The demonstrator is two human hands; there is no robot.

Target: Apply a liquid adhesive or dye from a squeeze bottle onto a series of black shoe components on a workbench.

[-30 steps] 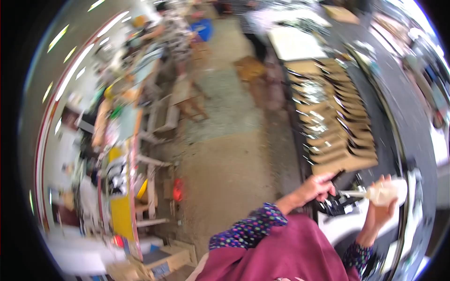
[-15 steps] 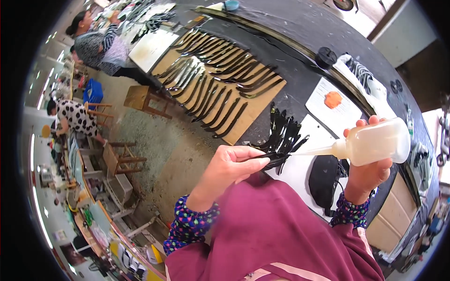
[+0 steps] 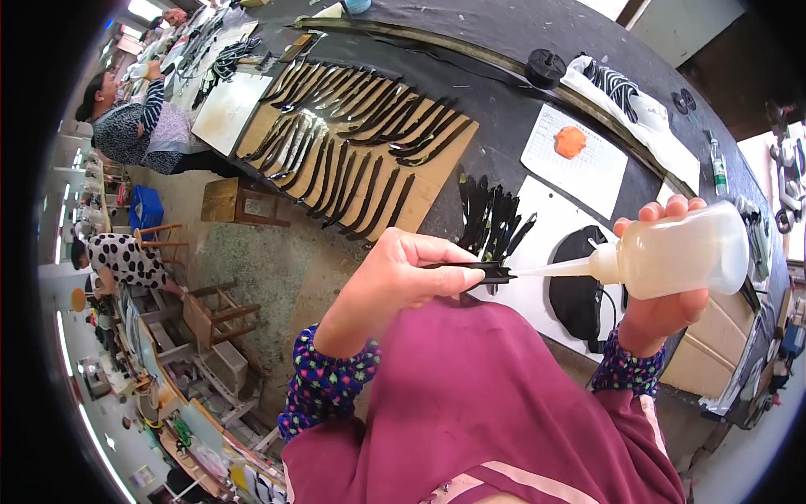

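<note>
My left hand (image 3: 399,277) pinches a short, black, grooved strip (image 3: 500,274) between thumb and fingers, its end pointing right. In my right hand (image 3: 657,321) lies a translucent squeeze bottle (image 3: 684,252), tipped on its side with pale liquid inside. Its thin nozzle meets the strip's end, or nearly so; whether they touch I cannot tell. Just beyond the strip, a bunch of loose black strips (image 3: 489,214) rests at the edge of a white board (image 3: 537,220). Rows of curved black strips (image 3: 348,181) cover a cardboard sheet (image 3: 430,191) farther left.
A black pouch-like piece (image 3: 578,290) lies on the white board under the bottle. Behind are a paper sheet (image 3: 606,168) with an orange lump (image 3: 570,142), a black spool (image 3: 546,69) and a clear bottle (image 3: 719,172). Wooden stools (image 3: 220,312) and co-workers (image 3: 134,126) are at left.
The view has shifted, sliding the table and cardboard leftward. The strip in my left hand has turned more level, its end showing clearly. The bottle stays tipped with its nozzle at the strip.
</note>
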